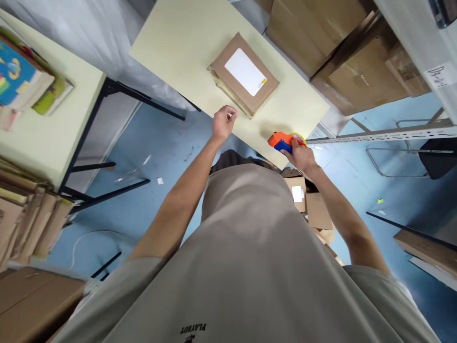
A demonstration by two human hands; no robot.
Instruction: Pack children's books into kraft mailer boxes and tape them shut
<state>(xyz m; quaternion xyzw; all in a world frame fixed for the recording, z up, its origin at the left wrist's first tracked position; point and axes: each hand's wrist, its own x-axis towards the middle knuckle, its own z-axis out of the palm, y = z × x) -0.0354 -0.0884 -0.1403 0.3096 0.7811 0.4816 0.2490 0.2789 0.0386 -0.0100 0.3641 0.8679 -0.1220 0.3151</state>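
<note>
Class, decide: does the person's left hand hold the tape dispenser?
No, the right hand holds the orange-and-blue tape dispenser.

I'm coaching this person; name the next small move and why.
Probably bring the tape dispenser toward the labelled cardboard box: the right hand grips the dispenser away from the box, while the left hand, holding nothing visible, is near the box's edge and could steady it.

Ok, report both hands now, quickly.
Left hand: loosely curled beside the box; whether it pinches anything cannot be told.
Right hand: holding the orange-and-blue tape dispenser.
</note>
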